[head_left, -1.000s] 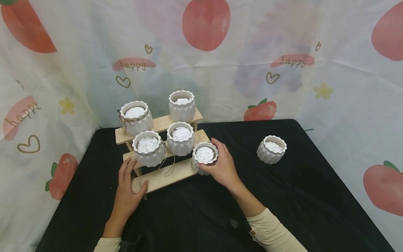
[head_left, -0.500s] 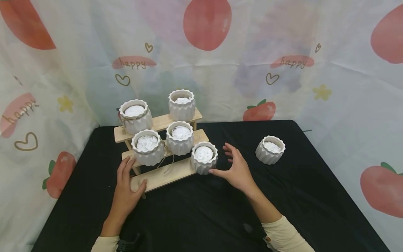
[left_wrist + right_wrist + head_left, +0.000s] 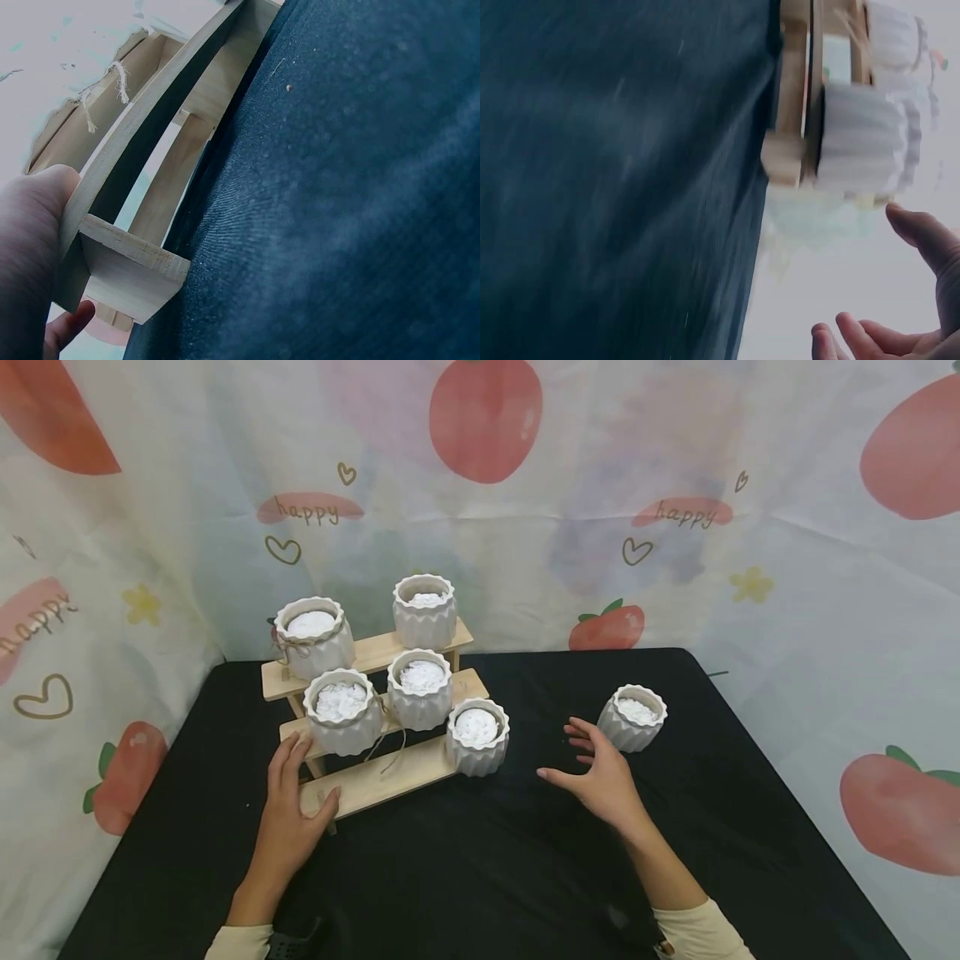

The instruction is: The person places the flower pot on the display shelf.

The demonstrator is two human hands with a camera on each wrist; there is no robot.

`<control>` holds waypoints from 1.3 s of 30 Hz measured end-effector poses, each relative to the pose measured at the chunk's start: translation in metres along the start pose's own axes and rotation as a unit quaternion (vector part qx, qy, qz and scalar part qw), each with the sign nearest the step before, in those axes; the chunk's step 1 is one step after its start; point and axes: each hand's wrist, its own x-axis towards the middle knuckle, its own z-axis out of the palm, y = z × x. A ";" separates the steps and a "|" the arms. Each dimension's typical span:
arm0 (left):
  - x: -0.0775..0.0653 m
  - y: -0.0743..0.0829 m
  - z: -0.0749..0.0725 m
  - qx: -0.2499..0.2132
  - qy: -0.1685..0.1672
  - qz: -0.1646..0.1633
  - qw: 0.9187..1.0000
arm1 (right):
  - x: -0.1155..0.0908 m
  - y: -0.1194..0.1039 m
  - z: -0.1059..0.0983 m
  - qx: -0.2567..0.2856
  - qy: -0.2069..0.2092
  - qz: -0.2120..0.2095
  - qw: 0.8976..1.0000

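A three-step wooden stand (image 3: 405, 774) bears several white fluted pots with white filling. Two pots stand on the top step and two on the middle one. Another pot (image 3: 477, 739) sits at the right end of the lowest step. My left hand (image 3: 283, 822) holds the stand's left end, thumb at the lowest step and fingers beside the steps; the left wrist view shows the stand's end (image 3: 135, 262) between thumb and finger. My right hand (image 3: 606, 777) is spread with nothing in it, between the stand and a lone white pot (image 3: 632, 722), its fingers close to that pot.
A black cloth (image 3: 480, 877) covers the table. Behind it and at the sides hangs a pale curtain (image 3: 525, 560) printed with fruit and hearts. Twine (image 3: 390, 752) hangs from a middle-step pot over the lowest step.
My right hand has let go of the pot on the lowest step and moved right toward the lone pot. The left hand stays at the stand's end.
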 end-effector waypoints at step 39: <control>-0.001 0.000 0.001 0.001 0.003 0.001 1.000 | 0.040 0.071 -0.071 0.049 0.131 0.192 0.971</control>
